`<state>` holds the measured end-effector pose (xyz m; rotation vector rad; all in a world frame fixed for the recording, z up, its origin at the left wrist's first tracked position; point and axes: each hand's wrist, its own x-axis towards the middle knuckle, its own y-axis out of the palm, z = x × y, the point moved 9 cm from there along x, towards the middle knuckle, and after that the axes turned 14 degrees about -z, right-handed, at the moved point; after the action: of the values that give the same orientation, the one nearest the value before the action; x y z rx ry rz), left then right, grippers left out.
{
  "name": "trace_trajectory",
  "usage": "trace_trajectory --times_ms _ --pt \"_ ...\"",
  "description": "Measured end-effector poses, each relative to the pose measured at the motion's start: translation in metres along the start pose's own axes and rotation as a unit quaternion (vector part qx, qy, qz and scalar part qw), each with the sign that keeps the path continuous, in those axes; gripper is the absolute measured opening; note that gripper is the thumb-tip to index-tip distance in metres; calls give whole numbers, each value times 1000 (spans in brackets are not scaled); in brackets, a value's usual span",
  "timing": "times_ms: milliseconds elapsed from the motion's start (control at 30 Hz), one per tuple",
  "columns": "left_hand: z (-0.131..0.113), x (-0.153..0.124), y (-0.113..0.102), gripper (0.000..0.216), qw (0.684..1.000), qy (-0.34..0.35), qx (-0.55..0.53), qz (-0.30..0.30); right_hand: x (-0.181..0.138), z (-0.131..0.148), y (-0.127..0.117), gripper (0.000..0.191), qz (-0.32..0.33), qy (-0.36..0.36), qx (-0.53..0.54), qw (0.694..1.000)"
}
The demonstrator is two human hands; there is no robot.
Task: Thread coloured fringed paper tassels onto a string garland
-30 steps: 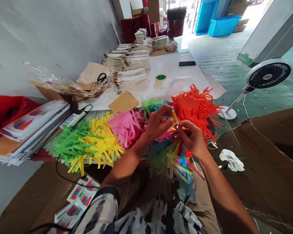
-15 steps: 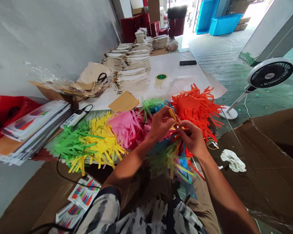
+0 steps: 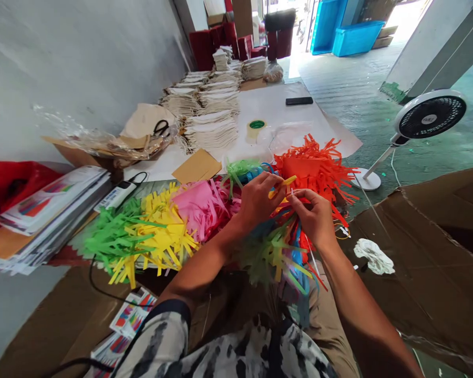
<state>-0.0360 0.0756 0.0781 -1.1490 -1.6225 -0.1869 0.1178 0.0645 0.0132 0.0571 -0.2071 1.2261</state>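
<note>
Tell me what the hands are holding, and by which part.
The left hand pinches a yellow strip by its lower end; the right hand pinches the top of the fringe bundle hanging below both.

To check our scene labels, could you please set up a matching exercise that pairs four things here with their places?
Things:
1. tape roll
2. fan
3. yellow strip
4. scissors

Places:
A. standing on the green floor, at the right
B. pinched between the left hand and the right hand
C. on the white sheet
D. lying on beige material by the wall

Pairs: 1-C, 2-A, 3-B, 4-D.
</note>
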Motion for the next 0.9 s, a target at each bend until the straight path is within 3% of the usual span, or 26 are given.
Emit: trace_trajectory --times_ms 133,300,500,667,800,900 --pt "-10 -6 5 6 994 97 58 4 2 -8 2 32 19 22 -44 999" --pt "-25 -13 1 7 974 212 66 -46 5 -16 -1 29 20 33 -82 996" --pt "-23 -20 10 6 976 206 67 22 6 -21 -1 30 21 53 -87 995" --pt "-27 -24 11 5 969 236 72 26 3 -20 -1 31 35 40 -48 997" --pt "-31 -22 9 10 970 233 -10 67 0 -20 -4 38 36 30 -63 997" --pt "-31 -19 7 17 972 185 -96 113 -1 -18 -6 39 37 21 -66 997"
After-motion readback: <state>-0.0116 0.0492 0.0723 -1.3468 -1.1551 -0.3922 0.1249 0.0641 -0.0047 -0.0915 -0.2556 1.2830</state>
